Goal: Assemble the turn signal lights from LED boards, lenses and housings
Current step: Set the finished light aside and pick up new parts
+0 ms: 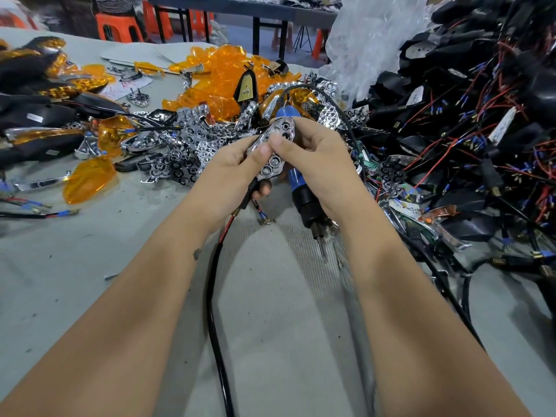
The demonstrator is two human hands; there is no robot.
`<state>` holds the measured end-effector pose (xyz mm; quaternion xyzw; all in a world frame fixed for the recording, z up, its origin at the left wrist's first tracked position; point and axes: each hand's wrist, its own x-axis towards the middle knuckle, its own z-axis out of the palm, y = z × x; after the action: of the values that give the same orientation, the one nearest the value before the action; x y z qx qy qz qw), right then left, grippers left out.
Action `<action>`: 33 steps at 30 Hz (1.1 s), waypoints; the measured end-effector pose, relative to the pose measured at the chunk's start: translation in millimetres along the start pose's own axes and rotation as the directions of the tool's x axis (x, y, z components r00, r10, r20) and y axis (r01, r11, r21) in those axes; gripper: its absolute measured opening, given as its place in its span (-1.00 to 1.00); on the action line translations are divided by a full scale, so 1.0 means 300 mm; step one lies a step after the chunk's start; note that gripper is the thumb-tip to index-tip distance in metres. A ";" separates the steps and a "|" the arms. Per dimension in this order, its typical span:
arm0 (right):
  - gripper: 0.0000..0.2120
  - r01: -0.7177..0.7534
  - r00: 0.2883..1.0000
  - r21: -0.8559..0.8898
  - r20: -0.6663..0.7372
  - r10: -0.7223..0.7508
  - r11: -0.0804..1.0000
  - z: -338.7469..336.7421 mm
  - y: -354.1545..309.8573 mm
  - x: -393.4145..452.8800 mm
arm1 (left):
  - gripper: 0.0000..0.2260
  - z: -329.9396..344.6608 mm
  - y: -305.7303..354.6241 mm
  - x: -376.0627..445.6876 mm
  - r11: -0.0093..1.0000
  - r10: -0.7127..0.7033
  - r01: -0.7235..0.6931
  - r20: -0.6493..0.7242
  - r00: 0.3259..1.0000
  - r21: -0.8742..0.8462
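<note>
Two bare forearms reach in from the bottom edge and meet over the grey table cover point(90, 251), and between them a black cable point(215, 311) runs up toward the hands. Beyond the cable's upper end, red and black wires point(230, 219) with blue-sleeved terminals hang below the left hand point(231, 167). Just right of those wires, a blue and black electric screwdriver point(304, 194) points its bit down at the cover; it sits under the right hand point(316, 155), whose lower fingers seem to wrap it, though the grip is partly hidden.

Both hands hold a chrome reflector point(272, 149), a long piece with round cups, tilted with its narrow end up and away. The left thumb and fingers pinch its lower left edge; the right thumb presses on its face near the middle, touching the left thumb. Wrists are bent inward, palms facing each other.

Behind the reflector lies a heap of more chrome reflectors point(186, 139), crowding right up to the hands. Left of the heap are amber lenses point(88, 179), and farther back a larger pile of them point(219, 73). Right of the reflector rises a tangled mound of black housings with wiring point(469, 121), a clear plastic bag point(367, 40) beyond it. Orange stools point(118, 27) stand past the table's far edge.
</note>
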<state>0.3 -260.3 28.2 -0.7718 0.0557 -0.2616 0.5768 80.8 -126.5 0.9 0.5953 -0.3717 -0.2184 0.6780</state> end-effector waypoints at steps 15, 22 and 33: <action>-0.60 -0.087 0.978 0.015 -0.188 0.088 0.996 0.002 0.028 0.034 | -0.73 -0.104 0.049 -0.008 0.953 -0.283 0.279 0.019 0.959 0.116; -0.77 -0.008 0.971 0.069 -0.239 0.025 0.998 -0.005 0.012 0.017 | -0.61 -0.115 0.029 -0.016 0.928 -0.266 0.238 0.063 0.962 0.286; -0.49 0.006 0.969 0.000 -0.247 -0.005 1.000 -0.014 0.021 0.008 | -0.55 -0.109 0.021 -0.010 0.921 -0.249 0.218 0.057 0.967 0.324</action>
<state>1.9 -266.8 24.0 -0.7331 0.1248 -0.3572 0.5651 103.1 -102.0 5.8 0.7246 -0.3606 -0.2644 0.5244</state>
